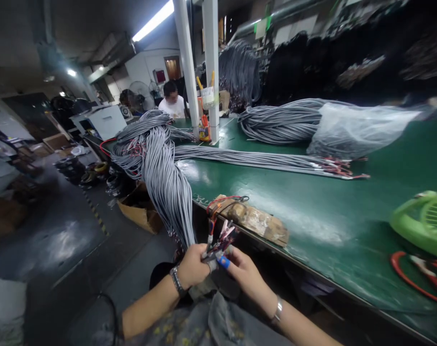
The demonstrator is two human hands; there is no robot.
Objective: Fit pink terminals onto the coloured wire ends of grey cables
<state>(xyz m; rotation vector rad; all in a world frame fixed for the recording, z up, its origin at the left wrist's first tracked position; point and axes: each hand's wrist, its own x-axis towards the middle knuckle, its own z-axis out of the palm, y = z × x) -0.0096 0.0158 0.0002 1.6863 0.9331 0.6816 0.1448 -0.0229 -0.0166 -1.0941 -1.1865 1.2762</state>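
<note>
My left hand [194, 265] is closed around a small bunch of grey cable ends [210, 254], held low in front of the bench edge. Thin coloured wires [225, 234] fan out from the bunch, some red, dark and pale. My right hand [246, 275], with blue wrapping on one digit, pinches the same cable ends from the other side. A thick hank of grey cables [166, 185] hangs over the bench edge beyond my left hand. Just past the wires, a worn block wrapped in brown tape [254, 220] lies on the bench edge, with red and black leads at its left end.
The green bench [312, 226] carries a straight cable bundle [247, 158] and coiled cables [283, 120] partly under a plastic bag [358, 129]. A green basket [427, 221] and a red-handled tool [416, 274] lie right. An open cardboard box [141, 211] stands below left. A person [173, 103] sits behind.
</note>
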